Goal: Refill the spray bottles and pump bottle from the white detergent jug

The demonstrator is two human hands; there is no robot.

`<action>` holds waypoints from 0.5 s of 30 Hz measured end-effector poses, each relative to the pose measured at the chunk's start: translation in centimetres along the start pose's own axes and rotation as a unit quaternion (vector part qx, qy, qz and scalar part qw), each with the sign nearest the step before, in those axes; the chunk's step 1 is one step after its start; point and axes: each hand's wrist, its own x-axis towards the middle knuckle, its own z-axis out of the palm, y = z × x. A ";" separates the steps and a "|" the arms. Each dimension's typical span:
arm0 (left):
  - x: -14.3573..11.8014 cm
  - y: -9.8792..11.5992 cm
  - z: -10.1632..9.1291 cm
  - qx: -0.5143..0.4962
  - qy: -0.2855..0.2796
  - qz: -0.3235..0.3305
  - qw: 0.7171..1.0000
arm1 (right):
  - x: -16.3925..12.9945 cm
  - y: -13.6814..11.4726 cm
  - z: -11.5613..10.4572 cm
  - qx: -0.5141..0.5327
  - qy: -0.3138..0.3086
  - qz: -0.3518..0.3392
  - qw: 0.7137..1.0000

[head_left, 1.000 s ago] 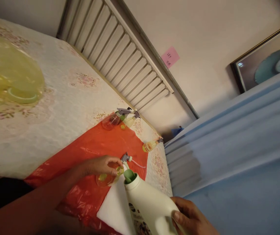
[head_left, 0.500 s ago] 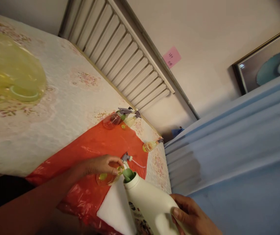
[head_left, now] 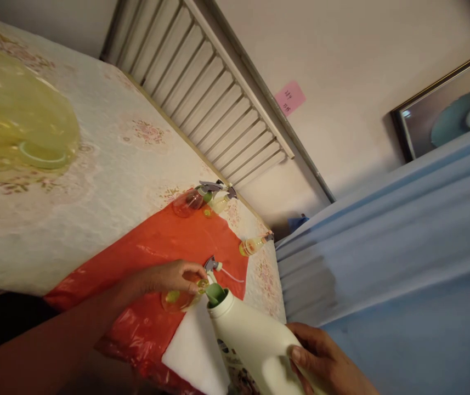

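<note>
My left hand [head_left: 183, 276] is closed around the neck of a clear spray bottle [head_left: 176, 299] that has no head on it and some yellow liquid inside. Wrapped round the handle of a large pale detergent jug [head_left: 255, 334] is my right hand [head_left: 321, 354]. The jug is tilted, its green spout [head_left: 215, 294] close to the bottle's mouth; whether they touch I cannot tell. Just beyond, a grey trigger spray head [head_left: 212, 264] with a thin tube lies on the red plastic sheet [head_left: 144, 247]. A white block or pad [head_left: 197, 348] sits below the bottle and beside the jug.
Several spray bottles stand farther back, among them a clear one [head_left: 187, 203] and a yellowish one [head_left: 251, 246]. A yellow plastic bag [head_left: 24, 109] rests at left on the floral cloth [head_left: 115, 181]. Metal railings [head_left: 202, 71] border the back; a blue curtain [head_left: 383, 236] hangs at right.
Almost nothing differs. The view has shifted very slightly; both hands keep their hold, and the jug's spout stays by the bottle's mouth.
</note>
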 end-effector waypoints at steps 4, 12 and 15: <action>-0.1 0.1 0.0 -0.004 0.001 0.001 1.000 | -0.1 0.1 -0.1 -0.004 0.000 0.000 1.000; 0.0 -0.2 0.0 -0.017 -0.007 -0.004 1.000 | 0.1 -0.3 -0.2 0.002 -0.007 -0.003 1.000; 0.0 -0.4 0.0 -0.016 -0.003 -0.001 1.000 | 0.1 -0.4 -0.2 0.005 -0.004 -0.001 1.000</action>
